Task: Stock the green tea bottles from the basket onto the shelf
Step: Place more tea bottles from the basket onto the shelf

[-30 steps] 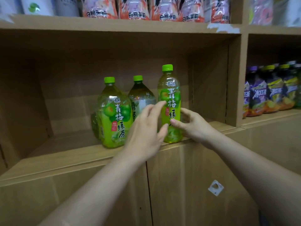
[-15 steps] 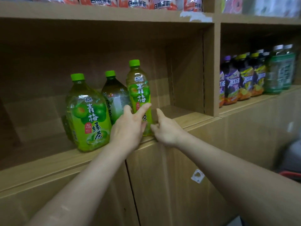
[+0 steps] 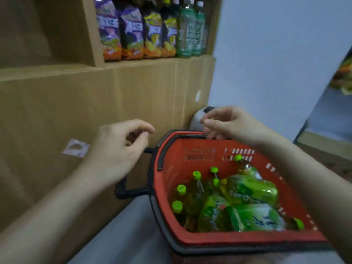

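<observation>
A red plastic basket [image 3: 171,162] with black rim and handles sits on the floor at lower right. Inside it lie several green tea bottles [image 3: 247,189] with bright green caps and green labels, some upright at the left, some on their sides. My left hand [image 3: 116,151] hovers left of the basket in front of the cardboard cabinet, fingers loosely curled, holding nothing. My right hand [image 3: 232,123] hangs above the basket's far rim, fingers apart and empty. The shelf [image 3: 49,70] edge shows at upper left; the bottles placed on it are out of view.
A neighbouring shelf compartment holds purple, yellow and pale green drink bottles [image 3: 148,31]. A white round object [image 3: 196,120] stands behind the basket against a pale blue wall [image 3: 276,54]. Grey floor [image 3: 129,225] runs between cabinet and basket.
Both hands have let go of the tall bottle on the shelf and dropped down to the right. My view has swung from the shelf to the basket on the floor.
</observation>
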A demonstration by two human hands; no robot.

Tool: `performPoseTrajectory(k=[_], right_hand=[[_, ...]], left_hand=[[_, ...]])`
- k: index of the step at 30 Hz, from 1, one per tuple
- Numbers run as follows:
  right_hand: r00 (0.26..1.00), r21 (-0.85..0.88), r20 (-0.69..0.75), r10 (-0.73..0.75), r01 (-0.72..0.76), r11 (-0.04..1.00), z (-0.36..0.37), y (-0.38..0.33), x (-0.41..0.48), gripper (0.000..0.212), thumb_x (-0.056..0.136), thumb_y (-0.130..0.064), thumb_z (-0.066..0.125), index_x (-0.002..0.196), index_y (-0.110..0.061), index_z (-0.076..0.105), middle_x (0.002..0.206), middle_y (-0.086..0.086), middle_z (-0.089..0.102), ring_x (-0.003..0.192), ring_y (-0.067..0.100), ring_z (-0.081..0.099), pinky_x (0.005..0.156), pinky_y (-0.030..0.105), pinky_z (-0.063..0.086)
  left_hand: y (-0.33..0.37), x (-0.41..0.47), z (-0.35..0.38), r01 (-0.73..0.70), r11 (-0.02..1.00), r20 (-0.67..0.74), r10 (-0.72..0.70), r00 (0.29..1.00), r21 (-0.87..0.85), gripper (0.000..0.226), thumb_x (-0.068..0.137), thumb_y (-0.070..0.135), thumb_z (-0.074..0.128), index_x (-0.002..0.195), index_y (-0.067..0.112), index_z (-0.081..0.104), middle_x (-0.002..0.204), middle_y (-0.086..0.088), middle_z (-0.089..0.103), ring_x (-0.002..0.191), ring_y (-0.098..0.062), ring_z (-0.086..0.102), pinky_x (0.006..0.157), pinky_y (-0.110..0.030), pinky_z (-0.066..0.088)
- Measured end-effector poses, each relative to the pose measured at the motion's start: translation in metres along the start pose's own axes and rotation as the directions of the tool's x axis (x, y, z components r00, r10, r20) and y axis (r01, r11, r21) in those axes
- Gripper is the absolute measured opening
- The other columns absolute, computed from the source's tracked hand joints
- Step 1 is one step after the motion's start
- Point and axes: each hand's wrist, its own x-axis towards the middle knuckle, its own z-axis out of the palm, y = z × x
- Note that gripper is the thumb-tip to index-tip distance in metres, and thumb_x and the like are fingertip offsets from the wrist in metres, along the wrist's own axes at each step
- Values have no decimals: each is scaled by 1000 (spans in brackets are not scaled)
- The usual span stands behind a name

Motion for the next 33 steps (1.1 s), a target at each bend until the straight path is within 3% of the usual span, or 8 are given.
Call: performPoseTrajectory(k=[4,6,9,15,21,25,28,33], right_hand=[[967,-189,-171,188,-219,957,-44,115,-3,11,88,-24,67,95,-15,67,87,4,69,76,15,62,64,22,47],[934,-255,-182,308,-347,902,-58,159,-2,33,86,-28,70,113,-12,63,107,10,68,85,19,64,69,24,48],[856,-356,-33,516,-492,794,-63,204,-5,71,83,-40,71,141,-12,40,139,14,50,121,29,54,100,36,45],[821,-381,-103,562,-554,740,-55,253,-12,110,68,-62,73,152,-32,10,155,15,17,139,40,30,114,51,30],[783,-384,-125,609,-604,698,-57,277,-11,94,77,-70,57,149,-21,23,148,15,41,136,37,35,113,42,26],[776,-445,-120,619,-600,665,-59,280,-7,97,72,-76,57,149,-25,28,149,17,34,137,37,32,112,42,27],[766,-411,-42,642,-599,688,-57,279,-5,80,70,-73,62,133,-27,44,139,15,38,127,34,39,104,42,36],[725,-302,137,675,-618,726,-51,276,3,74,88,-62,49,142,-14,34,142,13,45,127,31,46,102,40,37]], left_hand=[[18,16,98,77,992,134,-63,989,-97,13,84,21,61,81,29,70,68,4,69,63,-9,61,62,-26,46],[29,22,137,85,992,226,-63,972,-92,16,85,16,62,83,30,71,70,10,68,67,-2,60,63,-18,45],[46,32,187,67,998,395,-55,917,-18,17,87,19,60,92,29,72,81,18,66,75,6,57,66,-1,37],[46,45,284,-108,966,706,-93,702,235,39,88,27,58,127,21,57,130,0,58,119,-20,53,100,-33,42],[32,33,353,-129,951,869,-195,454,281,99,77,39,74,150,15,12,156,-4,21,140,-26,26,113,-42,28],[26,35,361,-126,921,824,-262,503,369,108,65,48,80,149,18,18,146,-3,26,133,-27,27,109,-47,31],[25,40,352,-74,935,845,-277,457,347,103,58,48,84,140,17,30,134,-4,37,123,-26,38,102,-40,39],[31,32,328,-47,941,849,-280,449,335,85,55,49,85,118,23,36,109,-1,58,95,-24,57,80,-42,52]])
